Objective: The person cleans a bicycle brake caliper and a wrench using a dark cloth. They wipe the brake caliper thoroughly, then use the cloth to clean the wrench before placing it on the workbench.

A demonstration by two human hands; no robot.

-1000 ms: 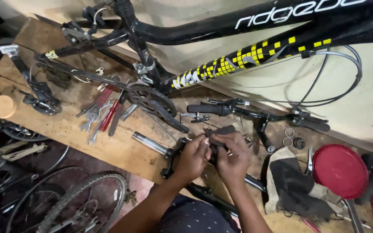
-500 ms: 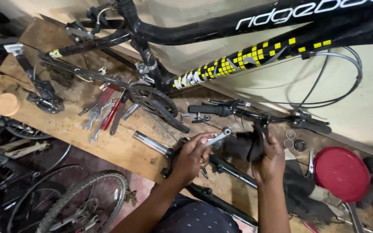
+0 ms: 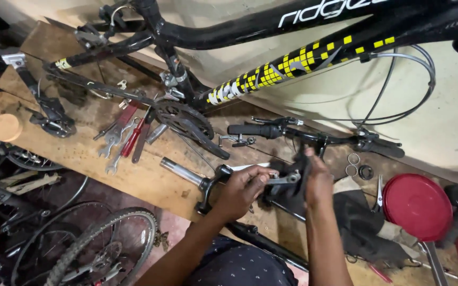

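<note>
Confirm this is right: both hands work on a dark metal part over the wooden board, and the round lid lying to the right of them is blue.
Not quite. The head view shows the round lid is red, not blue. The rest holds: the left hand and right hand work on a dark metal part over the wooden board.

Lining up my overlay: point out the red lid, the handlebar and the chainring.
red lid (image 3: 415,205), head view, middle of its top.
handlebar (image 3: 253,130), head view, on the black grip.
chainring (image 3: 178,117), head view, toothed ring.
</note>
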